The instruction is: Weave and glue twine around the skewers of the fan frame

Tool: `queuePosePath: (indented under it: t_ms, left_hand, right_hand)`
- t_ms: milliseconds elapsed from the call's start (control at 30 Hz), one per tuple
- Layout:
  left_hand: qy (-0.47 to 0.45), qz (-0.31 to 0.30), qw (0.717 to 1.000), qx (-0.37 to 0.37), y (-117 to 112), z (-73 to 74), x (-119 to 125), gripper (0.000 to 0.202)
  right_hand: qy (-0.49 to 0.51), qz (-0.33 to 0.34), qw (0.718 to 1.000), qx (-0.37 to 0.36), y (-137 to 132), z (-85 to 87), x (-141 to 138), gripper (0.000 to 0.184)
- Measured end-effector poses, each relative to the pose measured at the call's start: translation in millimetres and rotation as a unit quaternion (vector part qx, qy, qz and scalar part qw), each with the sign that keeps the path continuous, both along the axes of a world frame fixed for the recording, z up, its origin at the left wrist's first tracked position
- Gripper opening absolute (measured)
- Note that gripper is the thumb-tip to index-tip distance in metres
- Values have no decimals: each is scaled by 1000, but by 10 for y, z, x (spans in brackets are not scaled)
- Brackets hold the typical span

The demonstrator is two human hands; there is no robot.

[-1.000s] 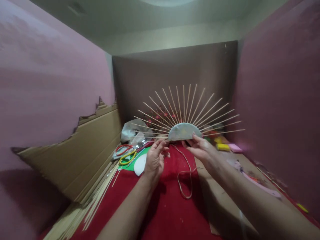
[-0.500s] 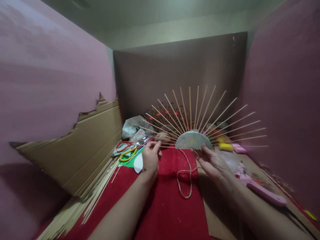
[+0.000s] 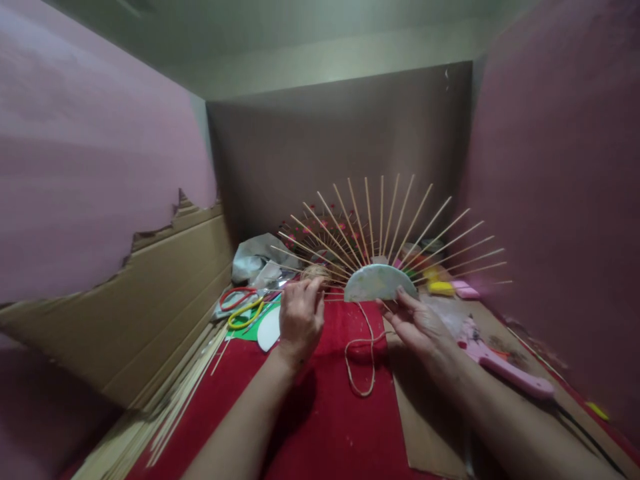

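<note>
A pale half-circle board [image 3: 380, 283] stands with its flat side down, and thin bamboo sticks [image 3: 367, 220] spread from its curved edge like a fan. My right hand [image 3: 417, 320] grips the lower right of the board, thumb in front and fingers underneath. At the lowest left sticks, my left hand [image 3: 303, 317] is closed with its fingertips pinched together; its back hides part of the grip. Twine [image 3: 361, 393] hangs in a loop below the board and runs toward my right hand. Behind my left fingers sits a ball of twine [image 3: 316, 272].
Scissors with red and yellow handles [image 3: 245, 313] lie at left beside loose sticks [image 3: 185, 400] and a cardboard sheet [image 3: 165, 313]. A pink glue gun [image 3: 515, 377] rests at right on cardboard [image 3: 420, 427]. A flowered stick fan [image 3: 345, 227] stands behind. Red cloth [image 3: 340, 427] covers the middle.
My left hand has rolled over so its back shows more, its fingers still at the left sticks. My right hand keeps hold of the board. The view has shifted slightly right.
</note>
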State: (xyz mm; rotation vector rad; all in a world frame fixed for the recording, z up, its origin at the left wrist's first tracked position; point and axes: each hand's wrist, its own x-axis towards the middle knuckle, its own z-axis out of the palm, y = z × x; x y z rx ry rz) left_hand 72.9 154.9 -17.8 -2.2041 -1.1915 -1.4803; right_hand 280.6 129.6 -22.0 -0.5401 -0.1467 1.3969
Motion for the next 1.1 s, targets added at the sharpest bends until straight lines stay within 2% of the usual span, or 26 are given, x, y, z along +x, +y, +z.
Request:
queuePosePath:
  t_ms: [100, 167, 267, 367, 633, 900, 1100]
  left_hand:
    - [81, 80, 991, 69, 4, 20, -22, 31]
    - [105, 105, 985, 92, -4, 34, -26, 26]
    - [114, 102, 983, 99, -20, 40, -21, 19]
    - [132, 92, 981, 110, -20, 19, -14, 17]
    - [170, 103, 974, 108, 2, -10, -26, 36]
    - [165, 127, 973, 98, -15, 9, -5, 25]
    - [162, 92, 975, 122, -69, 71, 1, 15]
  right_hand:
    - [1, -1, 1000, 1, -4, -16, -5, 15]
    - [-2, 5, 1000, 3, -11, -22, -12, 13]
    - [-9, 10, 1000, 14, -16, -23, -15, 11]
    - [-16, 9, 1000, 20, -5, -32, -5, 18]
    - [-26, 12, 999, 23, 10, -73, 15, 30]
    - [-40, 23, 998, 48, 18, -104, 12, 35]
    - [-48, 28, 997, 49, 1, -107, -6, 42]
